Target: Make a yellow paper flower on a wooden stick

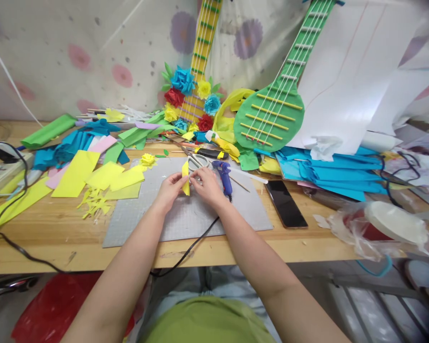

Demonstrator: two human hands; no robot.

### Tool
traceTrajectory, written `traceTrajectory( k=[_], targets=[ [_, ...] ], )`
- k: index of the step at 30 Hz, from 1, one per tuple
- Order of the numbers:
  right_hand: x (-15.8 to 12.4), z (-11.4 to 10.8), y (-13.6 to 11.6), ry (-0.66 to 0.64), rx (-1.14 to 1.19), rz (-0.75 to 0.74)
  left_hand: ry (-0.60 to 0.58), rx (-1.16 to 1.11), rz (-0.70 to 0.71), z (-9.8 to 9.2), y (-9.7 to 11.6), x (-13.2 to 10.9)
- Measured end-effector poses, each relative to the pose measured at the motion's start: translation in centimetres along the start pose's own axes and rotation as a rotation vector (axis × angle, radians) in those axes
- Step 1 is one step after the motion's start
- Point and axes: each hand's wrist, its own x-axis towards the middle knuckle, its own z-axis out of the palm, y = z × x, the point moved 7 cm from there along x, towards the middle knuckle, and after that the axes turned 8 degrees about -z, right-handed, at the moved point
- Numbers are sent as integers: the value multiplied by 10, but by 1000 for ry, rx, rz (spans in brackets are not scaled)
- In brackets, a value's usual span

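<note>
Grey mat (139, 221) bare toward near counter (57, 233) edge, glue gun (224, 174) just right; left hand (169, 190), right hand (209, 186) fingers pinching yellow paper (186, 183) tight.

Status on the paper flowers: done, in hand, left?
Done: a cluster of paper flowers sits on the yellow guitar, and one yellow flower lies by the grey mat. In hand: left hand and right hand pinch a yellow paper piece. Left, probably: uncut yellow sheets lie beside the mat.
</note>
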Motion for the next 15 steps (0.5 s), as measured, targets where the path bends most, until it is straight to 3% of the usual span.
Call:
traceTrajectory(
  k=[7, 15],
  targets=[
    [1, -4, -1, 15, 3, -25, 70, -35, -30, -6, 2, -1],
    [1, -3, 1, 6, 64, -14, 10, -18, -38, -4, 3, -1]
  ],
)
